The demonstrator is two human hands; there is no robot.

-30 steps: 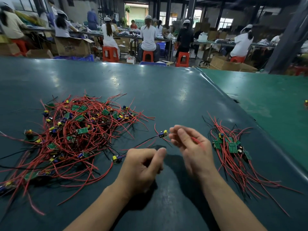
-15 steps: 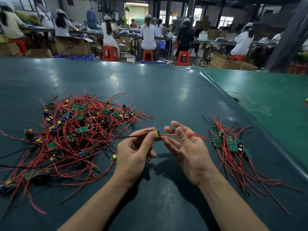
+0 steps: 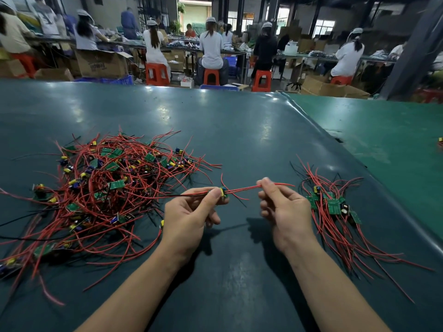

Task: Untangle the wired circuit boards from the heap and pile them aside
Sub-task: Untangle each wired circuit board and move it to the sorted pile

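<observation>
A tangled heap (image 3: pixel 105 188) of small green circuit boards with red and black wires covers the left of the dark table (image 3: pixel 239 130). A smaller sorted pile (image 3: pixel 335 207) lies to the right. My left hand (image 3: pixel 189 216) pinches one small board (image 3: pixel 223 191) between thumb and fingers, above the table in the middle. Its red wires (image 3: pixel 244 188) run right to my right hand (image 3: pixel 285 207), which pinches them between thumb and forefinger. A black wire trails left from the board into the heap.
The table's right edge meets a lighter green table (image 3: pixel 383 140), where a small part (image 3: pixel 440 140) sits at the far right. Beyond the far edge, several people sit on red stools (image 3: pixel 211 76) at benches among cardboard boxes (image 3: pixel 103 63).
My left hand took the board between thumb and fingers and lifted it. My right hand slid right along the red wires, pulling them straight between the hands.
</observation>
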